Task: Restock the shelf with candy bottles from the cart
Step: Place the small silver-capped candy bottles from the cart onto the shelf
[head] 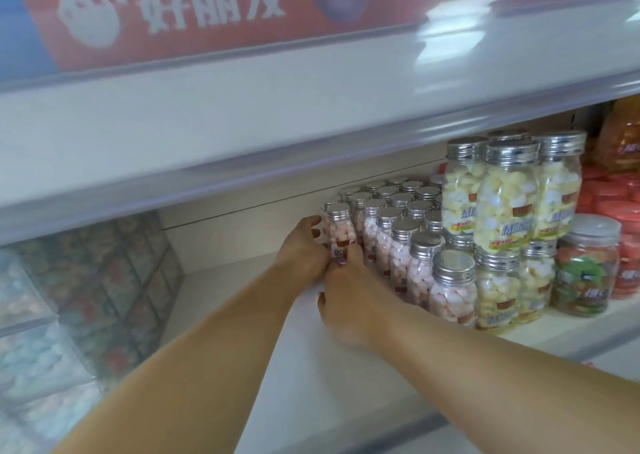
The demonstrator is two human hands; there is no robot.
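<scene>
head view, lower shelf (239, 301), white board.

pink candy bottle (341, 236): upright, silver cap, at the far left end of the block of pink bottles (412, 242), touching its neighbour on the right. it stands on the shelf, towards the back.

left hand (304, 247): fingers curled round the left side of the pink candy bottle, tips showing at its far edge. grips it.

right hand (349, 301): fingertips lie up against the label low on the near face of the same bottle. thumb stands free, low and to the left. cannot tell whether this hand grips or only presses. the two hands touch each other just below the bottle.

block of pink bottles: several rows, caps all silver, running from far left to near right.

yellow candy bottles (505, 197): larger, stacked two high, just right of the pink block.

green-label jar (585, 270): right of the yellow stack, near edge.

red tubs (620, 204): far right, behind the jar.

clear boxes (69, 297): left end of shelf, blurred.

red carton (173, 13): on the shelf above, white print.
</scene>
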